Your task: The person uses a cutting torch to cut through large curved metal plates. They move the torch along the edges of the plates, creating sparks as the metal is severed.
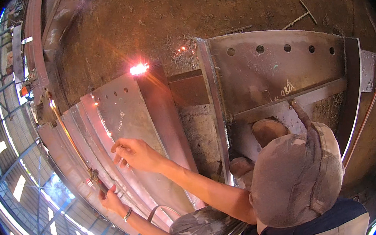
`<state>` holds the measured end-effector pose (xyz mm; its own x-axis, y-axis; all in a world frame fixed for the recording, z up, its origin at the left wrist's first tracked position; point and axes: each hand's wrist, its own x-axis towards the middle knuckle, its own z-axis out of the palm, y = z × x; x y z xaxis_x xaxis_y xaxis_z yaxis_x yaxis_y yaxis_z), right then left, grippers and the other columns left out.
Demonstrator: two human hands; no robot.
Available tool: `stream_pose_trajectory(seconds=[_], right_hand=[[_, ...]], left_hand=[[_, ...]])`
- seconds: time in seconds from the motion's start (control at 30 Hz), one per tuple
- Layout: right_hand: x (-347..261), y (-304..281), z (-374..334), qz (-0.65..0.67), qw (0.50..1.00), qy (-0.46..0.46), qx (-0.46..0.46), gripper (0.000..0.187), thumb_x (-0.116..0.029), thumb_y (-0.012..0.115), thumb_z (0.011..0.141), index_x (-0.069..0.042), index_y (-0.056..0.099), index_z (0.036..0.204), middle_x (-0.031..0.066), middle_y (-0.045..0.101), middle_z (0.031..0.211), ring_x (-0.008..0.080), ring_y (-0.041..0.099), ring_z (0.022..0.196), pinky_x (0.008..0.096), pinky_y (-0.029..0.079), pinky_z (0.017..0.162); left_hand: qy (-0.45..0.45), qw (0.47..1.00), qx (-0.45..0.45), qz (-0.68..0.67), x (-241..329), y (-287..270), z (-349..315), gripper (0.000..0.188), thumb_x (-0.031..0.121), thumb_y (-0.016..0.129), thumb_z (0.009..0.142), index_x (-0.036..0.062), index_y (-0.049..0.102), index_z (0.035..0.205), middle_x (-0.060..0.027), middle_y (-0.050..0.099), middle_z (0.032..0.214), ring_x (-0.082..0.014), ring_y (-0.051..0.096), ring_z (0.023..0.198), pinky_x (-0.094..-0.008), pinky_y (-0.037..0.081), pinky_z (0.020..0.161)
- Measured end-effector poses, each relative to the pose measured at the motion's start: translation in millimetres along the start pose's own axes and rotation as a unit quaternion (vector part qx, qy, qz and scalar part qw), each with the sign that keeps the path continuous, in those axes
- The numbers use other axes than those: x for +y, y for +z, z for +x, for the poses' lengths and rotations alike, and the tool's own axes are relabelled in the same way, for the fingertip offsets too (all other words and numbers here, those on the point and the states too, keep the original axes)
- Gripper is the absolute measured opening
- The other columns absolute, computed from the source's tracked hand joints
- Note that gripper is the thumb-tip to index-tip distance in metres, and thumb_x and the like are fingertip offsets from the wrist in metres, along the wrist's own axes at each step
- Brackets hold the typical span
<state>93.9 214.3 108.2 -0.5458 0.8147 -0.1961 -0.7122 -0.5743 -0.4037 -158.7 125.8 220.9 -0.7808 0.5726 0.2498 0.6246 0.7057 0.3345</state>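
My left hand [110, 200], a bracelet at its wrist, is closed around the handle of a gas cutting torch [74, 147]. The torch's long brass-coloured tubes run up and away to a bent head, over the edge of stacked steel pieces. My right hand [132, 154] is above a steel plate [125, 110]; its fingers are loosely bent and apart, with nothing visible in them. Beyond that hand, a thin glowing line [105, 125] marks the plate. Farther off, a bright pink-white glow [139, 69] with rays burns at the plate's far end.
To the right stands a steel frame [283, 68] with a row of holes and chalk marks. Two dusty boots [269, 131] are beside its crossbar, near a large rounded grey cloth shape [295, 179]. A hose [372, 105] runs down the right. Brown ground [150, 20] lies beyond, with scattered scrap rods.
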Motion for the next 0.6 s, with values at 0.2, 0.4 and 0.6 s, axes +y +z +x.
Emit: stream_pose_trajectory(seconds=[0.2,0.4,0.6], right_hand=[[5.4,-3.0,9.7,-0.043,0.999,0.007,-0.011,0.026,-0.020,0.046,0.104,-0.001,0.060,0.115,0.0081,0.071,0.091,0.0132,0.067,0.075,0.0285,0.055,0.061],[16.4,11.3,6.4,-0.130,0.991,-0.002,-0.034,0.023,-0.018,0.050,0.102,0.002,0.061,0.105,0.0088,0.069,0.076,0.0142,0.067,0.064,0.0299,0.051,0.052],[-2.1,41.7,-21.9,-0.350,0.935,-0.051,0.027,0.021,-0.017,0.055,0.097,0.002,0.064,0.101,0.0195,0.068,0.076,0.0316,0.068,0.068,0.0417,0.053,0.063]], left_hand=[[0.008,1.000,-0.020,0.006,14.7,24.7,5.7,0.050,0.001,0.074,0.063,-0.0059,0.066,0.112,-0.0067,0.068,0.090,-0.0132,0.056,0.062,-0.0284,0.044,0.056],[-0.008,0.998,-0.032,-0.048,32.3,45.1,9.7,0.049,0.001,0.076,0.064,-0.0036,0.068,0.112,-0.0097,0.070,0.096,-0.0174,0.062,0.070,-0.0324,0.048,0.065],[-0.004,1.000,0.005,-0.014,50.5,34.9,-22.4,0.055,0.009,0.081,0.063,0.0006,0.068,0.116,-0.0142,0.072,0.110,-0.0306,0.068,0.100,-0.0410,0.049,0.088]])
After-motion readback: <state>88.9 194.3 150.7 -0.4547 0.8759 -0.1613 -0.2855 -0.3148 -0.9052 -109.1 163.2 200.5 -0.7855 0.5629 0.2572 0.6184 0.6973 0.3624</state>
